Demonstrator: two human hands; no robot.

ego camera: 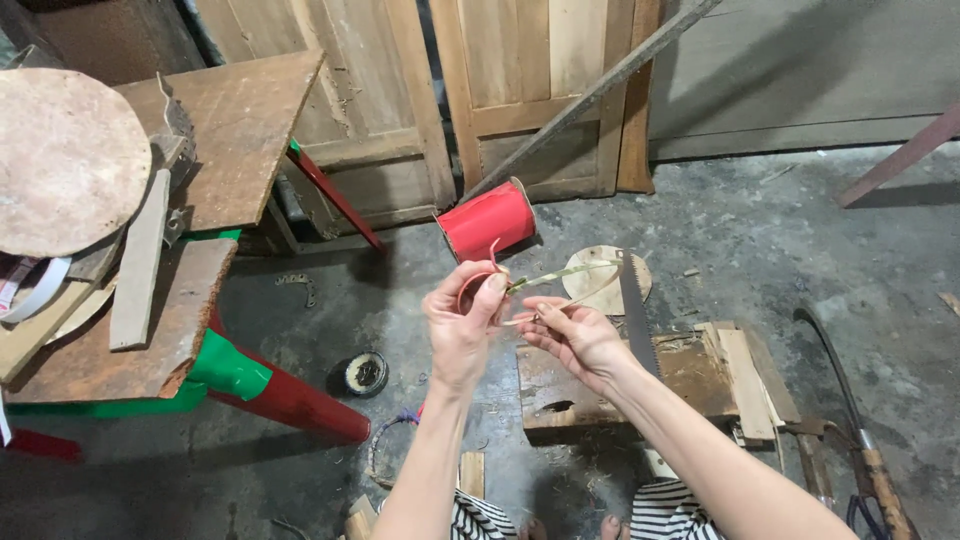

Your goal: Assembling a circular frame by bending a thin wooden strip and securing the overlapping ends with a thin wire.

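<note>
I raise both hands, my left hand [462, 318] pinching a red strip [472, 283], my right hand [578, 338] pinching a thin bamboo sliver [560, 274].

Saw blade [635, 310] just beside right hand [580, 340].

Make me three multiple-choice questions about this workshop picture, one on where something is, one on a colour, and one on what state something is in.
1. Where does the hand saw lie?
A. Across the low wooden block, right of the hands
B. On the round board at top left
C. Leaning against the wooden doors

2. What colour is the big spool on the floor behind the hands?
A. Blue
B. Red
C. Yellow

3. How is the thin green strip held?
A. Lying loose on the floor
B. Pinched in the left hand, with the right hand at the red strip loop
C. Wound on the spool

Answers: 1 A, its toothed blade rests on the block. 2 B, its winding is plainly red. 3 B, the left fingertips close on it above the floor.
</note>
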